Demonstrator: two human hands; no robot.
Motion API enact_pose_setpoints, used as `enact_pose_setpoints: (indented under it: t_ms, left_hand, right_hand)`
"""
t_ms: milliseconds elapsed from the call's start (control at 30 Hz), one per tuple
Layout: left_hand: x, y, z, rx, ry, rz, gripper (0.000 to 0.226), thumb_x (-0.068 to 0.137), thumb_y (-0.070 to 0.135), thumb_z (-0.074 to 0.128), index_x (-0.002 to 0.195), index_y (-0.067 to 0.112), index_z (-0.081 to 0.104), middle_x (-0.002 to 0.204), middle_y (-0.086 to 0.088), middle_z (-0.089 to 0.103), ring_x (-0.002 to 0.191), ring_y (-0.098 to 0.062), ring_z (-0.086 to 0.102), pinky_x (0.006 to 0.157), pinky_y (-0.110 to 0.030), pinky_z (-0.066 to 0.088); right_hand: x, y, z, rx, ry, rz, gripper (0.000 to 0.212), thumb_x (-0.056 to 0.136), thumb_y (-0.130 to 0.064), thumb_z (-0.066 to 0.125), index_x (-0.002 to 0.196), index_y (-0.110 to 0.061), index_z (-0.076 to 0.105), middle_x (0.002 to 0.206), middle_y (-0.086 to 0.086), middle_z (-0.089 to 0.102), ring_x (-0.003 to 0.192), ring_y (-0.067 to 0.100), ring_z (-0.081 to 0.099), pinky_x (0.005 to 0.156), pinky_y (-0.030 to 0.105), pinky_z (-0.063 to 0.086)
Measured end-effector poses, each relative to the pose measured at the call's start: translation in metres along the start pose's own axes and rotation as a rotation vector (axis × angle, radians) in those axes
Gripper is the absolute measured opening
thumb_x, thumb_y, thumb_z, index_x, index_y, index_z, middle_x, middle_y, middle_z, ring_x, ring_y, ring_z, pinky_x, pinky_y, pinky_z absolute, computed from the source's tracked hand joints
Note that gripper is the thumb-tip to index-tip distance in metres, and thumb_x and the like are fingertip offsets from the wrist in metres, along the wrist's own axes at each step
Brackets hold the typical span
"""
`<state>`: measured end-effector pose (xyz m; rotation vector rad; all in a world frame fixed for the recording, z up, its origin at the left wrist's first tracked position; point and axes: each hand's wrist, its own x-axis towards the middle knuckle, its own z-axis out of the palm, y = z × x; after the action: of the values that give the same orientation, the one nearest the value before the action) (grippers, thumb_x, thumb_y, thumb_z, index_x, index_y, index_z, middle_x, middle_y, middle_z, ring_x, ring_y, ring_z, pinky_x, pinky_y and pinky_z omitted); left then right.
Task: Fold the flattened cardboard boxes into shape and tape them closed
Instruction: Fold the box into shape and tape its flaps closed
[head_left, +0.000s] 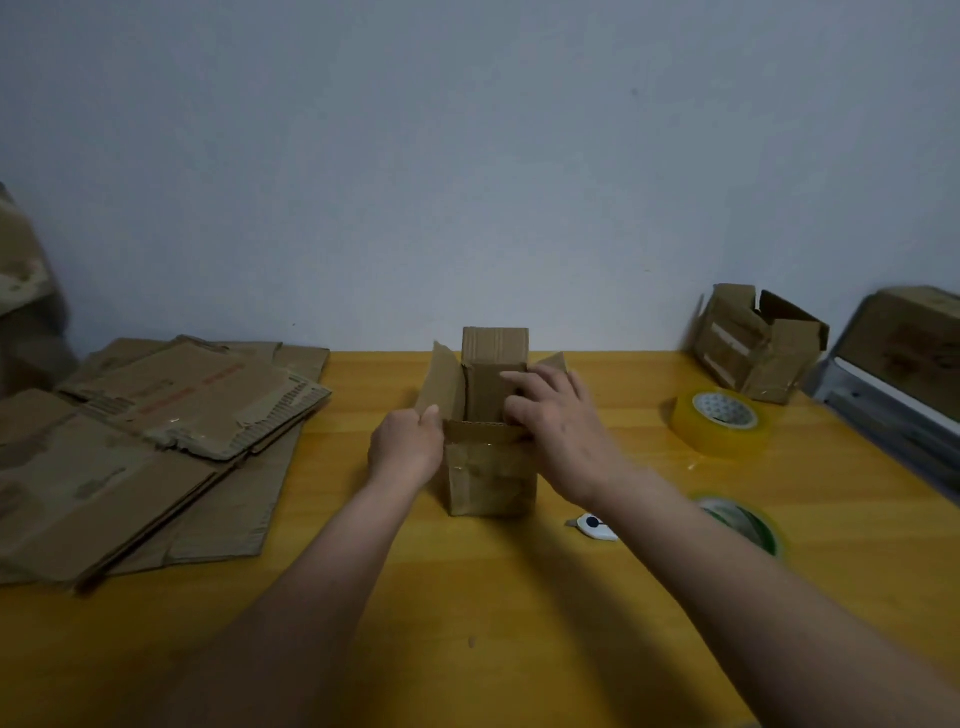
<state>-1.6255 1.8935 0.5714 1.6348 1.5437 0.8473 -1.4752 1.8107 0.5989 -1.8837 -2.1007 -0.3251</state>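
A small brown cardboard box (491, 478) stands upright in the middle of the yellow table (519, 597), its top flaps open. My left hand (408, 449) grips the box's left wall at the base of the left flap, fingers curled over the edge. My right hand (558, 426) lies over the box's right side, its fingers pressing the far flap near the opening. A pile of flattened cardboard boxes (156, 441) lies at the left. Two tape rolls sit at the right: a yellow tape roll (719, 423) and a green tape roll (748, 522) partly behind my right forearm.
A small white cutter (595, 527) lies on the table just right of the box. A folded, taped cardboard box (758, 340) sits at the back right by the wall. Another box on a grey ledge (909, 353) is at the far right edge.
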Motion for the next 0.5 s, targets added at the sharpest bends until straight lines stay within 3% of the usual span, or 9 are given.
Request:
enact_pose_setpoints:
  t_ms: [133, 200, 267, 333, 400, 433, 500]
  left_hand:
    - [0.000, 0.004, 0.003, -0.269, -0.084, -0.084, 0.024, 0.099, 0.028, 0.051, 0.085, 0.011, 0.061, 0.095, -0.011, 0.067, 0.086, -0.027, 0.067, 0.078, -0.041, 0.058]
    - [-0.001, 0.011, 0.005, -0.322, -0.172, -0.128, 0.018, 0.095, 0.027, 0.058, 0.101, 0.011, 0.063, 0.096, -0.006, 0.066, 0.090, -0.025, 0.065, 0.078, -0.041, 0.057]
    - [-0.002, 0.017, 0.008, -0.366, -0.283, -0.189, 0.023, 0.092, 0.026, 0.063, 0.113, 0.016, 0.059, 0.105, -0.005, 0.065, 0.101, -0.027, 0.061, 0.088, -0.052, 0.052]
    - [-0.003, 0.021, 0.012, -0.412, -0.365, -0.222, 0.033, 0.090, 0.022, 0.065, 0.122, 0.017, 0.057, 0.110, -0.007, 0.065, 0.104, -0.028, 0.059, 0.091, -0.056, 0.049]
    - [-0.002, 0.021, 0.020, -0.445, -0.378, -0.223, 0.041, 0.088, 0.017, 0.066, 0.128, 0.018, 0.055, 0.110, -0.008, 0.067, 0.102, -0.028, 0.062, 0.092, -0.053, 0.050]
    - [-0.001, 0.020, 0.024, -0.473, -0.376, -0.224, 0.045, 0.088, 0.014, 0.066, 0.131, 0.017, 0.054, 0.110, -0.007, 0.067, 0.100, -0.026, 0.063, 0.092, -0.050, 0.052]
    - [0.004, 0.020, 0.032, -0.541, -0.392, -0.233, 0.050, 0.087, 0.008, 0.066, 0.134, 0.016, 0.051, 0.112, -0.008, 0.067, 0.100, -0.024, 0.064, 0.090, -0.045, 0.054]
  right_hand:
    - [-0.013, 0.012, 0.007, 0.012, 0.013, 0.026, 0.024, 0.088, -0.013, 0.060, 0.100, -0.031, 0.072, 0.161, -0.002, 0.009, 0.147, 0.026, -0.006, 0.116, 0.057, 0.001]
    - [-0.018, 0.017, 0.009, 0.005, -0.012, 0.039, 0.050, 0.088, -0.004, 0.054, 0.121, -0.041, 0.061, 0.161, -0.005, -0.004, 0.146, 0.024, -0.016, 0.116, 0.057, -0.006]
    - [-0.021, 0.019, 0.012, 0.032, 0.058, 0.080, 0.079, 0.080, 0.007, 0.051, 0.140, -0.042, 0.040, 0.160, -0.004, -0.013, 0.145, 0.023, -0.021, 0.117, 0.054, -0.007]
    - [-0.026, 0.021, 0.017, 0.267, 0.261, 0.290, 0.088, 0.079, 0.006, 0.050, 0.151, -0.031, 0.017, 0.160, 0.001, -0.008, 0.147, 0.022, -0.012, 0.120, 0.048, 0.002]
    - [-0.025, 0.023, 0.015, 0.769, 0.376, 0.667, 0.079, 0.090, -0.015, 0.054, 0.153, -0.019, 0.007, 0.160, 0.003, 0.006, 0.147, 0.021, 0.007, 0.119, 0.043, 0.016]
    - [-0.022, 0.026, 0.014, 0.978, 0.332, 0.813, 0.078, 0.092, -0.030, 0.055, 0.153, -0.018, 0.007, 0.159, 0.004, 0.014, 0.145, 0.022, 0.017, 0.116, 0.042, 0.023]
    - [-0.014, 0.035, 0.016, 1.156, 0.175, 0.869, 0.077, 0.093, -0.039, 0.055, 0.153, -0.019, 0.012, 0.154, 0.005, 0.028, 0.138, 0.023, 0.032, 0.110, 0.038, 0.032]
